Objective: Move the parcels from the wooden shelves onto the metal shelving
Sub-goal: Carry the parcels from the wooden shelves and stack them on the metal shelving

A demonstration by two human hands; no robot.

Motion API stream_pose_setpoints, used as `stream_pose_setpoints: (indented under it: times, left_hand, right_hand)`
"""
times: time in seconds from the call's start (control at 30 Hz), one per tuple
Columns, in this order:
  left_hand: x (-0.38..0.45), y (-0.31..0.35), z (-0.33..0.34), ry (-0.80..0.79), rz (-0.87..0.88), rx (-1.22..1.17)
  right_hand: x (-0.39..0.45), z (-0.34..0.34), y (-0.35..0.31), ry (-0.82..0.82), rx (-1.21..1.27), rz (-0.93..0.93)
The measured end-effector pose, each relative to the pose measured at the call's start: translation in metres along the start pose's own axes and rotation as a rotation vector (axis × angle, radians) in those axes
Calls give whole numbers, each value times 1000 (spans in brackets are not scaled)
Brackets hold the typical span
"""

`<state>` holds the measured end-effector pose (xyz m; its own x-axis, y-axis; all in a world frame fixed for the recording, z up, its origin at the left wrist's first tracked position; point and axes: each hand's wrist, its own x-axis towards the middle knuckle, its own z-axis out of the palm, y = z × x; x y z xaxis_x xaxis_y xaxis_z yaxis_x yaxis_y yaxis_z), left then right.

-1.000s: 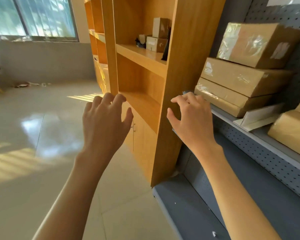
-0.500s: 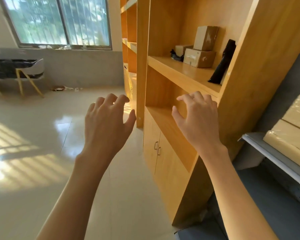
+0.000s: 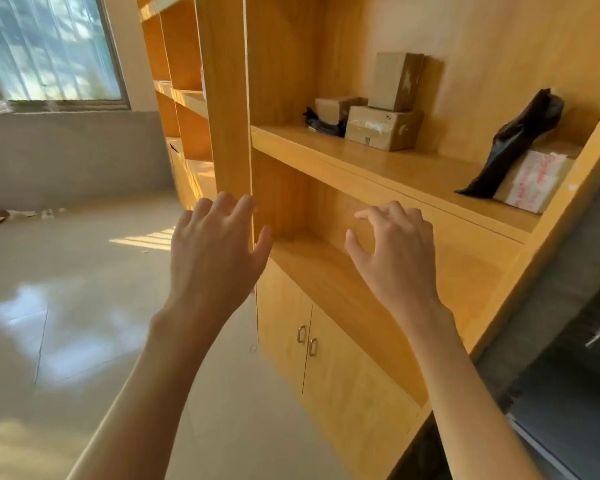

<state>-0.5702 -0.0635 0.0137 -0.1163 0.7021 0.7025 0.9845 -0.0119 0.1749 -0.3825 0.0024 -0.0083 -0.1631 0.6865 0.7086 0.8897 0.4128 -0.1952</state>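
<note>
So both my left hand (image 3: 215,251) and right hand (image 3: 397,252) hang loose-fingered, holding nothing, below the brown cardboard parcels (image 3: 383,128) at the orange wooden shelf's (image 3: 395,168) back edge.

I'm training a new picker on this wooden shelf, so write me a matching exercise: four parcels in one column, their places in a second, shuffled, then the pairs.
Things:
1. Upright brown cardboard box
2. Flat taped brown cardboard box
3. Long black plastic bag parcel
4. Cardboard box with red-printed white tape

Places:
A. Far right of the shelf, under the leaning bag
B. Standing on top of another box
C. Leaning across a box at the right
D. On the shelf board, carrying the upright box

Pairs: 1-B, 2-D, 3-C, 4-A
</note>
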Motion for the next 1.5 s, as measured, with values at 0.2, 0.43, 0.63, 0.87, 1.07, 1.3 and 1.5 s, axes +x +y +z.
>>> stream_pose_setpoints:
  times: [0.2, 0.43, 0.63, 0.87, 1.07, 1.3, 1.5]
  left_hand:
    - [73, -44, 43, -63, 131, -120]
    - [127, -59, 109, -103, 238, -237]
    - [186, -69, 164, -58, 316, -301]
    - [274, -97, 216, 7, 335, -255]
    - [324, -122, 264, -7, 322, -251]
    - [387, -128, 329, -5, 373, -295]
    - [454, -135, 386, 14, 490, -363]
  right_hand:
    - [43, 35, -21, 30, -122, 150]
    - [67, 64, -7, 34, -294, 252]
    - [119, 111, 10, 94, -328, 279]
    - [211, 176, 20, 143, -251, 258]
    - [264, 226, 29, 111, -230, 227]
    - [323, 270, 46, 113, -323, 229]
    - [388, 308, 55, 100, -422, 283]
